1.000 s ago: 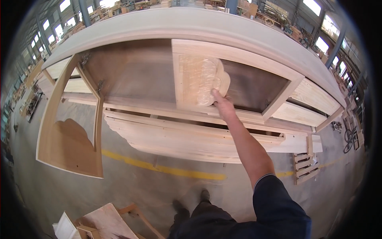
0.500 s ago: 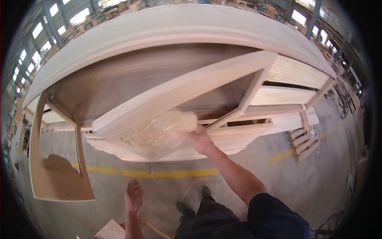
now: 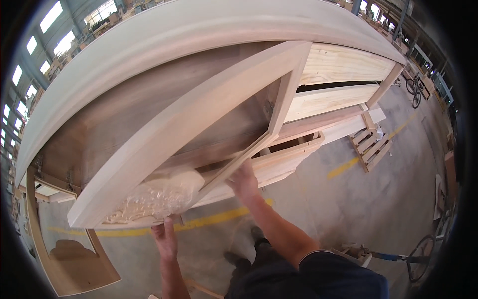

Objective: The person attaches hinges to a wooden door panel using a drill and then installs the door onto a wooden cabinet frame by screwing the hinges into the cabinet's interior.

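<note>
A pale wooden cabinet door (image 3: 164, 139) with a carved scalloped panel (image 3: 149, 197) stands swung outward from the cabinet (image 3: 224, 22). My left hand (image 3: 167, 234) grips the door's lower edge just below the carving, thumb up against it. My right hand (image 3: 241, 187) is at the door's inner lower rail, to the right of the carving, with its fingers blurred and partly hidden by the rail, wrapped round it. Hinges show inside the dark cabinet.
Another open door (image 3: 82, 264) hangs at the left. Slatted drawer fronts (image 3: 338, 65) are at the right, long boards (image 3: 279, 159) below. A slatted pallet (image 3: 371, 149), bicycles (image 3: 416, 99) and a yellow floor line lie to the right. My feet are below on the concrete floor.
The door has swung out toward me and lower. My left hand has risen to its lower edge; my right hand has shifted from the carving to the rail. The view has turned.
</note>
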